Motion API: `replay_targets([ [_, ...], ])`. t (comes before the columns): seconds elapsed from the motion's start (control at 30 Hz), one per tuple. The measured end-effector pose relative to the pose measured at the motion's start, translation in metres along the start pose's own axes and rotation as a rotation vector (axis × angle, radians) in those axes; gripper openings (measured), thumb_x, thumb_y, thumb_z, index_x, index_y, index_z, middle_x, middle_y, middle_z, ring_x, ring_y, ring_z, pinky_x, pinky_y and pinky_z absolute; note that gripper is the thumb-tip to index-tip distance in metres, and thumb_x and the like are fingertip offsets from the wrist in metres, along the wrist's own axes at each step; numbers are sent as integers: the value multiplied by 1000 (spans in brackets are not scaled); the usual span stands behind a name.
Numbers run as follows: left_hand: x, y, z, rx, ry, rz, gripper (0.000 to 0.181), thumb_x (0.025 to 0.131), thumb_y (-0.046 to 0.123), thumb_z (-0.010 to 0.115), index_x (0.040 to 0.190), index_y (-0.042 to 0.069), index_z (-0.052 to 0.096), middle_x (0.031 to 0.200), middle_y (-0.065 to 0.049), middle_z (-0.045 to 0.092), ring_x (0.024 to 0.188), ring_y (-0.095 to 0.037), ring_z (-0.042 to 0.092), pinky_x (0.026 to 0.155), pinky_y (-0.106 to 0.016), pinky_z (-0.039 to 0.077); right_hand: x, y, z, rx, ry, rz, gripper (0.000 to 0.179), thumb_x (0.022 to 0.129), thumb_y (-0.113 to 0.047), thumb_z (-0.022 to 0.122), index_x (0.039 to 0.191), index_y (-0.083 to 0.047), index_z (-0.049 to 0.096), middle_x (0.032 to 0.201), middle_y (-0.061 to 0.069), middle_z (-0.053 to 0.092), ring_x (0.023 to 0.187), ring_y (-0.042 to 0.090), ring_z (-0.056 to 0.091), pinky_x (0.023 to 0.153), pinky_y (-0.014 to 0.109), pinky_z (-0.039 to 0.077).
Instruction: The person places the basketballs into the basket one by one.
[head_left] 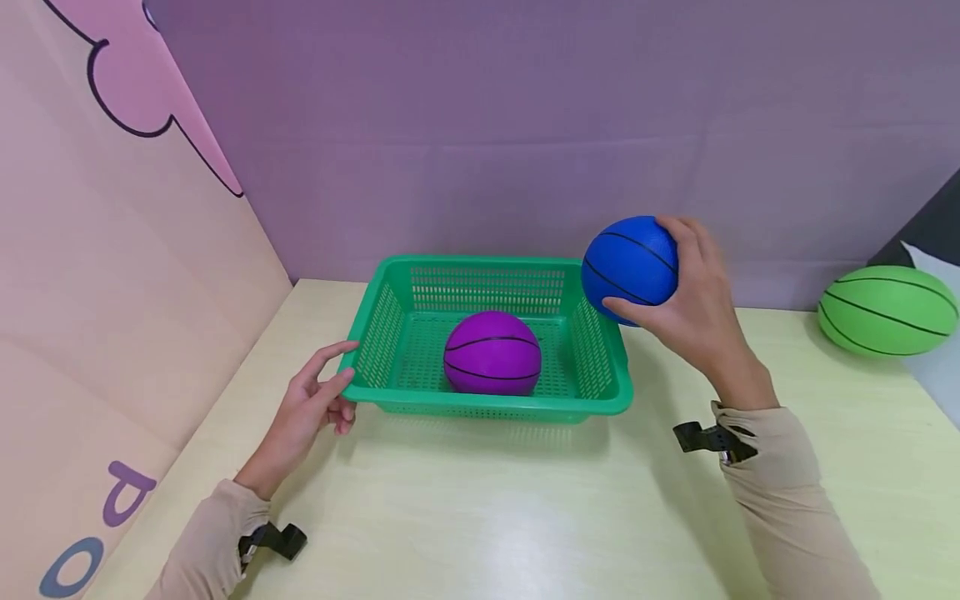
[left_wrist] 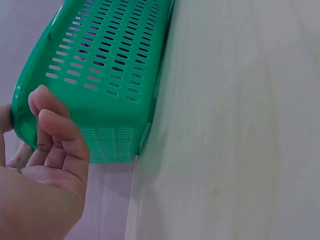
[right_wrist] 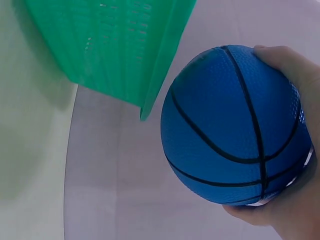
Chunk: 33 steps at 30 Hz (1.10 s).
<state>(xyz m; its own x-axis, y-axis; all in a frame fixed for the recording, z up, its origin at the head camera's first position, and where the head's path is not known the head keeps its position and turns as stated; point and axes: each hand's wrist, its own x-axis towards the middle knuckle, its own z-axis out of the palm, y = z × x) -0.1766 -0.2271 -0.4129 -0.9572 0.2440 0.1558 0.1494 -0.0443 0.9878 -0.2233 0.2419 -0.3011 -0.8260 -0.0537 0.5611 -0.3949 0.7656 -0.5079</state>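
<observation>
A blue mini basketball (head_left: 628, 265) with black lines is gripped from its right side by my right hand (head_left: 693, 312), thumb low and fingers over the top. It is held up at the right rim of a green plastic basket (head_left: 480, 403), overlapping that rim in the head view. In the right wrist view the blue ball (right_wrist: 230, 125) appears apart from the basket wall (right_wrist: 110, 50). My left hand (head_left: 307, 404) holds the basket's front left corner by the rim, some fingers curled below it. Inside the basket lies a purple ball (head_left: 492, 354) with black lines.
A light green ball (head_left: 888, 311) rests on the pale table (head_left: 480, 508) at the far right, near a dark and white surface. A purple-grey backdrop (head_left: 480, 142) rises behind the basket, and a printed pale panel (head_left: 112, 275) stands at the left.
</observation>
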Motion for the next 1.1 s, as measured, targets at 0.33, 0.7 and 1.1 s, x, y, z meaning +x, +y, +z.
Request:
replay_targets([
  [0.33,0,-2,1,-8,7,-5,44,107,21,49,149,13,39,61,-4,58,49,-18,53,48,-26,47,13,-11,17,11,-26,-37,100,73,-38,88,154,-27,31,155,6,31,140,37,32,97,72,39],
  [0.7,2,0,10,-15,2,-1,44,107,21,50,149,13,39,60,-4,59,49,-17,53,48,-26,47,20,-17,28,10,-84,-21,97,75,-45,84,154,-28,30,156,5,30,141,38,30,95,73,39],
  [1.1,3,-1,12,-24,-1,2,44,107,22,49,149,14,39,60,-4,58,49,-17,53,48,-27,47,22,-16,45,-16,-90,-42,98,75,-46,85,154,-26,31,156,8,30,140,39,31,97,73,38],
])
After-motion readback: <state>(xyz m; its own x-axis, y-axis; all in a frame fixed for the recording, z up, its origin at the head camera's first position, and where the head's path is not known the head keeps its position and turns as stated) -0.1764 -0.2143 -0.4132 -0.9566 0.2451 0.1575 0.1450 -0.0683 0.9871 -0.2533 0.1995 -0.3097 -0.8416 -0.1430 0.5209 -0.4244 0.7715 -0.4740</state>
